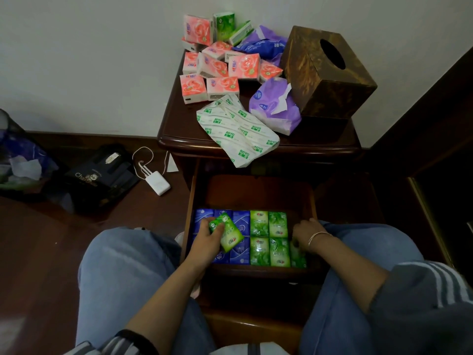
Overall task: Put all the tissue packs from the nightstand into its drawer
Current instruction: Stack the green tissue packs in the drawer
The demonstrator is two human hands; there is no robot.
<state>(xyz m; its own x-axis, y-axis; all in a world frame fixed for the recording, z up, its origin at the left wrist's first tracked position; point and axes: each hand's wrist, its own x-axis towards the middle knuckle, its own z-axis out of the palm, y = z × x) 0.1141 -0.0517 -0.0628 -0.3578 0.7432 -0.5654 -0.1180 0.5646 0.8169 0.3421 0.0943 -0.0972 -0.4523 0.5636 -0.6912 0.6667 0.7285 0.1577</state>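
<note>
**A:** What is the left grip doing?

**B:** The left grip (206,239) is clamping on one green tissue pack (229,234). It is holding it tilted over the blue packs (240,222) at the left side of the open drawer (190,201).

**A:** And the right grip?

**B:** The right grip (305,234), with one bracelet (318,236) on its wrist, is reaching down at the drawer's front right corner. Its fingertips are hiding from view, so I cannot tell whether they are together or apart.

**A:** How many are lying in the drawer?

**B:** Five blue ones are showing in two rows, with the left grip covering part of them. Next to them four green packs (268,237) are sitting two by two. A fifth green pack (298,254) is standing half hidden at the right grip.

**A:** What is lying on the nightstand (179,124)?

**B:** At least nine pink packs (244,66) are piling up at the back left corner, overlapping too much for a sure count. Two rear green packs (224,25) are leaning behind them. Two purple soft packs (275,106) are lying beside one brown tissue box (325,73) at the right edge. One white ROYO pack (238,131) is hanging over the front edge.
</note>
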